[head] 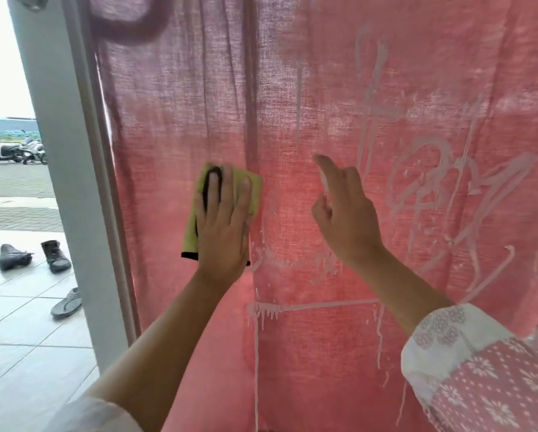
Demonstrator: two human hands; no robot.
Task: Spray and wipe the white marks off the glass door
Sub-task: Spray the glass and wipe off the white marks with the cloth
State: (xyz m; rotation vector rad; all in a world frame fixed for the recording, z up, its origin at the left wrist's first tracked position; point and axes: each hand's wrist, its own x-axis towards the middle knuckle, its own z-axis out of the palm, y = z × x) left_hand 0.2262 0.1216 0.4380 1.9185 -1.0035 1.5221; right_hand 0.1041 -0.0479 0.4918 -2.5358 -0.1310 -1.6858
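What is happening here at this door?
A person is cleaning a glass door with a pink curtain behind it. The left hand presses a yellow cloth with black edging flat on the glass. The right hand grips what looks like a small pale spray bottle. White dripping marks cover the right side.

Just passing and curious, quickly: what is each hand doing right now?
Left hand: open, pressing the yellow cloth against the glass door.
Right hand: closed round a pale spray bottle, mostly hidden.
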